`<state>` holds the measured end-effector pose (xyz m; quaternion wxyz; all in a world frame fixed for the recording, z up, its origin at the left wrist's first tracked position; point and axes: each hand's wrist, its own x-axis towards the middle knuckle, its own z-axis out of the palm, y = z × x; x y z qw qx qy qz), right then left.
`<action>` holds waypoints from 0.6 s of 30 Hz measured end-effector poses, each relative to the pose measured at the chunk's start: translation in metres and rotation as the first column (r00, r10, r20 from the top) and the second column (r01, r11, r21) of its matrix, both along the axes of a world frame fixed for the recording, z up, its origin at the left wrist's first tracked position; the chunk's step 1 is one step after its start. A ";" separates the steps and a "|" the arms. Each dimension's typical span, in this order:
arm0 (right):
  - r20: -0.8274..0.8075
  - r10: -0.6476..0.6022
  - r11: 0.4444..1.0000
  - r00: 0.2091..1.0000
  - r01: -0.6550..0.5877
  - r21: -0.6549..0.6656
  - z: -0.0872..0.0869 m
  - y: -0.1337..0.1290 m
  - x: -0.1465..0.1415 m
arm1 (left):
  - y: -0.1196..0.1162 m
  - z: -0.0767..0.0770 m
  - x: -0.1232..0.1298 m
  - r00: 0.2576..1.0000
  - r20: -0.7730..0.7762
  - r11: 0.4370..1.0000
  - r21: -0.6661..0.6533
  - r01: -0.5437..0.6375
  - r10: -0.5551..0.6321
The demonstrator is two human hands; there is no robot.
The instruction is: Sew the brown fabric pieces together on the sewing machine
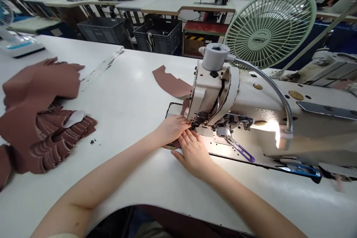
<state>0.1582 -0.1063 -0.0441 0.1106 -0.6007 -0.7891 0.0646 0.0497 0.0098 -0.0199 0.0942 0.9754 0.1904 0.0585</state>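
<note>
A brown piece (177, 143) lies under both hands at the needle area of a white sewing machine (251, 100). My left hand (172, 129) rests on it beside the presser foot, its fingertips partly hidden by the machine head. Just to the right, my right hand (193, 150) lies flat with its fingers stretched forward and the thumb apart, pressing on the brown piece and the machine bed. Behind the machine head, a curved brown piece (173, 83) lies on the white table (119, 93). Purple-handled snips (242, 151) rest on the machine bed.
Stacked brown pieces (41, 85) cover the table's left side. A lit lamp (283, 137) hangs over the machine on a flexible neck. A green fan (259, 41) stands behind. Blue-handled snips (302, 170) lie at the right. Grey crates (158, 37) stand beyond the table.
</note>
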 end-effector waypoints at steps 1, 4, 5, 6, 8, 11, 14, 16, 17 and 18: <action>-0.001 -0.002 1.000 1.000 0.002 0.002 0.000 0.000 0.000 | 0.000 0.000 0.000 1.000 -0.008 1.000 0.000 -0.008 0.008; -0.003 -0.005 1.000 1.000 0.005 -0.002 0.001 0.000 -0.001 | -0.001 0.001 0.000 0.999 -0.030 0.999 0.001 -0.036 0.036; -0.003 -0.004 1.000 1.000 0.004 -0.003 0.001 0.000 -0.001 | -0.002 0.001 0.000 0.999 -0.033 0.999 0.001 -0.040 0.040; -0.004 -0.005 1.000 1.000 0.005 -0.003 0.002 0.000 -0.001 | -0.002 0.002 0.000 0.999 -0.033 0.999 0.001 -0.040 0.041; -0.002 -0.005 1.000 1.000 0.005 -0.003 0.002 0.000 -0.001 | -0.002 0.002 0.000 0.999 -0.030 0.999 0.002 -0.037 0.037; 0.013 -0.004 1.000 1.000 0.004 0.002 0.001 0.000 -0.001 | -0.002 0.001 0.000 0.999 -0.019 0.999 -0.005 -0.033 0.033; 0.033 0.005 1.000 0.999 -0.006 0.015 -0.002 -0.001 0.000 | -0.002 -0.001 -0.002 1.000 0.000 1.000 -0.017 -0.024 0.024; 0.040 0.008 1.000 0.999 -0.009 0.026 -0.004 -0.001 0.000 | -0.003 -0.003 -0.003 0.999 0.008 0.999 -0.015 -0.030 0.031; 0.042 0.007 0.999 0.999 -0.008 0.031 -0.005 -0.001 0.000 | -0.003 -0.004 -0.003 0.999 0.013 0.999 -0.013 -0.036 0.036; 0.042 0.006 0.999 0.999 -0.007 0.034 -0.005 -0.001 0.000 | -0.001 -0.005 -0.004 0.999 0.021 0.999 -0.013 -0.039 0.040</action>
